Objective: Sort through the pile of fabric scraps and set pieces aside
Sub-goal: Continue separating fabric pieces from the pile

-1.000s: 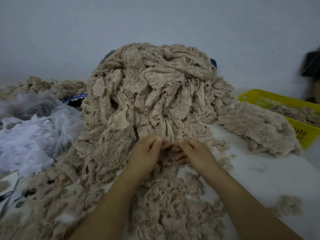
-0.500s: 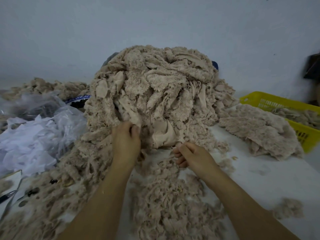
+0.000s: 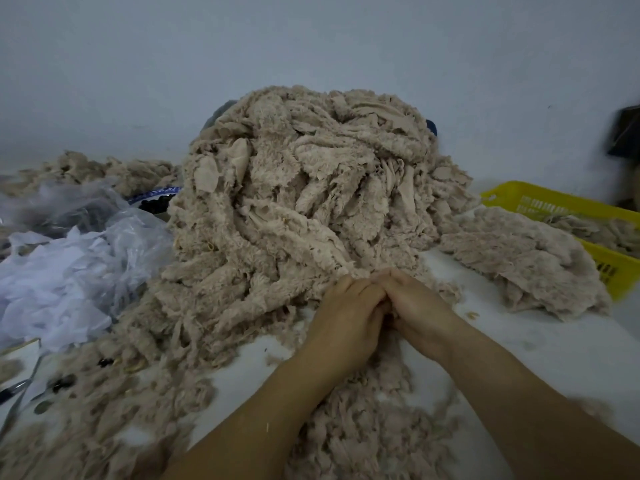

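A tall pile of beige fluffy fabric scraps [image 3: 304, 202] fills the middle of the white table [image 3: 540, 351]. My left hand [image 3: 346, 317] and my right hand [image 3: 419, 306] meet at the pile's near foot, fingertips curled together into the scraps there. What they pinch is hidden between the fingers; it looks like a beige scrap from the pile's edge. Loose beige scraps [image 3: 363, 434] lie under and between my forearms. A flatter heap of the same fabric [image 3: 526, 258] lies to the right.
A yellow plastic basket [image 3: 602, 265] with scraps stands at the right edge. Clear plastic bags with white pieces [image 3: 65, 271] lie at the left. Scissors and small dark bits [image 3: 20, 389] sit near the lower left. A pale wall runs behind.
My left hand has come down from higher up on the pile's left side and joined my right hand at the pile's foot. The right hand has barely moved.
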`<state>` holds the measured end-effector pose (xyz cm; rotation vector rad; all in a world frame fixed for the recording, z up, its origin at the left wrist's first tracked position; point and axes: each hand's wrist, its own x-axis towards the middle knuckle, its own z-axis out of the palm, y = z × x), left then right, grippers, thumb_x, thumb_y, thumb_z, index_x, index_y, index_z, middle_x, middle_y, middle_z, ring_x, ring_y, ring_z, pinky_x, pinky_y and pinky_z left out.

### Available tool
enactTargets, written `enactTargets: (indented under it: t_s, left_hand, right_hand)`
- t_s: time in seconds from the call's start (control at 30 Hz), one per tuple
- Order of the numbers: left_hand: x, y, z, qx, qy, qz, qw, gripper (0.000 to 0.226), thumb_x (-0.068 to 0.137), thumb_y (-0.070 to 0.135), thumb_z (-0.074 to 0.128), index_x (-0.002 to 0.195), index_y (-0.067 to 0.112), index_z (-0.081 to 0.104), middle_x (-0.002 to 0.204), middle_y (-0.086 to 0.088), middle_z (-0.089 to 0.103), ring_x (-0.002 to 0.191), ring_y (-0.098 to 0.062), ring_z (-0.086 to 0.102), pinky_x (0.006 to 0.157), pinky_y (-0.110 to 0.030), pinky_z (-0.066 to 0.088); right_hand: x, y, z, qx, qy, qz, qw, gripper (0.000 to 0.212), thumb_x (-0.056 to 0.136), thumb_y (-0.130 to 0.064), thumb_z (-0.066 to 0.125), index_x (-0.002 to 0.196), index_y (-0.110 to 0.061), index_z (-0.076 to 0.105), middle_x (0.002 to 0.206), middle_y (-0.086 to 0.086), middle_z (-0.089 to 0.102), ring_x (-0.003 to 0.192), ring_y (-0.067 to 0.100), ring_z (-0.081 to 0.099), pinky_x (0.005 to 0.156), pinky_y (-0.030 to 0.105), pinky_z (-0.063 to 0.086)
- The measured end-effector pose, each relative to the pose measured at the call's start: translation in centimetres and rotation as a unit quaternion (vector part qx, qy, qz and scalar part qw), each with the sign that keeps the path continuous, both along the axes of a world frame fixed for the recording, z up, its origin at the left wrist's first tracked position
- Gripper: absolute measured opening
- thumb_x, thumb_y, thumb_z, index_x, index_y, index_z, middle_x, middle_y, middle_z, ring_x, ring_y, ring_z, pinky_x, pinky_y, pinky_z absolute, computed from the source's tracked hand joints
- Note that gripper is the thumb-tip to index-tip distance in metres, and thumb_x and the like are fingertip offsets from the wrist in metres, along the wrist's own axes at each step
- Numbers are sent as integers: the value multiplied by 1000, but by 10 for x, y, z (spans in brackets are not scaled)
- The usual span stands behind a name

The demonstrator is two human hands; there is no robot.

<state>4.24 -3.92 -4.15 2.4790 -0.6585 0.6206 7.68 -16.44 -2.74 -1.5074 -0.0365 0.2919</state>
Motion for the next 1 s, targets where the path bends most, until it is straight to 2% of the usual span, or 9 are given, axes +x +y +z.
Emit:
enactTargets:
  t_s: [0.17, 0.27, 0.33, 0.43, 0.53, 0.6, 0.77, 0.83, 1.0]
  left_hand:
    - [1, 14, -6, -100, 36, 41, 994, 16, 99, 12, 57, 86, 5, 64, 84, 5, 52, 86, -13, 42, 76, -21, 31]
    - [2, 12, -5, -88, 18, 40, 995, 17, 97, 10, 56, 102, 3, 71, 93, -4, 64, 90, -18, 50, 80, -27, 40]
    - [2, 9, -6, -83, 31, 28, 996, 24, 97, 12, 55, 114, 5, 70, 104, -7, 67, 96, -21, 52, 84, -25, 40]
    - [0, 9, -5, -108, 49, 22, 993, 13, 98, 13, 56, 97, 8, 69, 91, 0, 61, 92, -18, 47, 82, -24, 37]
    - [1, 12, -7, -183, 73, 60, 979, 25, 102, 20, 53, 79, 13, 61, 78, 6, 54, 85, -14, 47, 75, -17, 36]
    - [4, 16, -7, -266, 113, 92, 953, 34, 103, 29, 52, 76, 9, 59, 75, 1, 56, 81, -17, 55, 73, -26, 44]
    - [12, 25, -8, -400, 206, 153, 880, 54, 97, 52, 52, 88, -1, 58, 85, -14, 60, 79, -26, 59, 70, -36, 47]
    - [14, 27, -6, -518, 246, 101, 813, 42, 98, 40, 59, 89, 0, 64, 86, -16, 70, 83, -31, 68, 76, -40, 55]
    - [16, 44, 7, -765, 355, -97, 530, 13, 83, 16, 67, 72, 10, 68, 60, -1, 58, 55, -13, 56, 57, -22, 50]
  right_hand:
    - [-9, 3, -11, -11, -95, -27, 995, 31, 99, -38, 53, 83, -12, 53, 66, -1, 57, 65, 16, 54, 62, 29, 47]
    - [-12, 5, -13, -36, -125, 14, 991, 38, 81, -63, 57, 92, -26, 62, 79, -11, 69, 78, 8, 66, 67, 21, 50]
    - [-11, 7, -13, -46, -139, 23, 989, 24, 87, -57, 57, 89, -34, 66, 84, -15, 71, 83, 2, 67, 69, 14, 49]
    - [-9, 5, -15, -39, -150, -3, 988, 30, 101, -36, 52, 73, -29, 62, 68, -12, 61, 66, 4, 58, 65, 22, 45]
    - [-9, 5, -17, -33, -160, -6, 986, 29, 102, -36, 49, 78, -20, 56, 63, -7, 53, 59, 10, 50, 62, 31, 44]
    - [-8, 5, -17, -14, -160, -14, 987, 28, 103, -36, 48, 85, -16, 56, 69, 1, 58, 65, 18, 56, 65, 37, 49]
    - [-13, 10, -18, -64, -224, 26, 972, 30, 102, -37, 46, 74, -33, 57, 70, -14, 55, 66, 2, 51, 63, 15, 44]
    - [-16, 11, -18, -94, -234, 46, 967, 31, 102, -37, 45, 74, -31, 55, 68, -15, 50, 64, 2, 47, 61, 13, 41]
    - [-18, 5, -14, -98, -232, 32, 967, 32, 104, -36, 41, 75, -23, 47, 68, -10, 41, 62, 4, 38, 56, 14, 33]
